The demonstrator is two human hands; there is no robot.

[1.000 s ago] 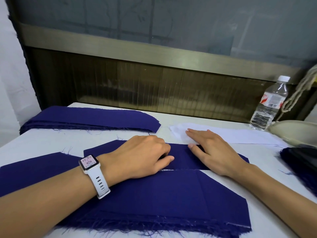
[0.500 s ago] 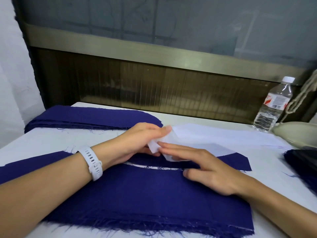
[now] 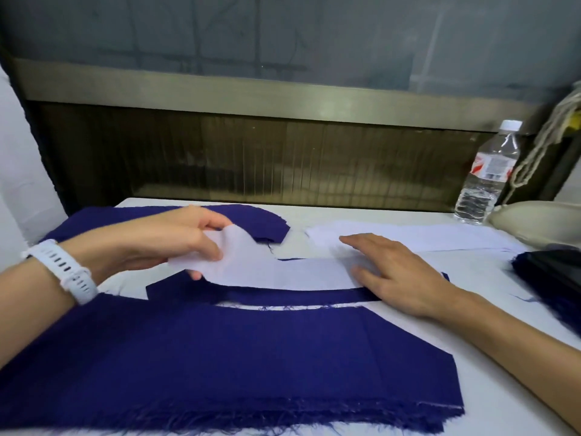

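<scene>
A white table top [image 3: 490, 388] fills the lower half of the frame and runs back to a dark brown ribbed panel [image 3: 283, 158] across the middle. Above the panel lies a dull brass-coloured metal band [image 3: 251, 96], stretching from the left edge to the upper right and catching a pale sheen right of centre. Over it, a grey-blue pane [image 3: 314, 33] takes up the top of the frame, with faint dark lines showing through it. At the far left stands a plain white surface [image 3: 22, 152]. The light is soft and even.
</scene>
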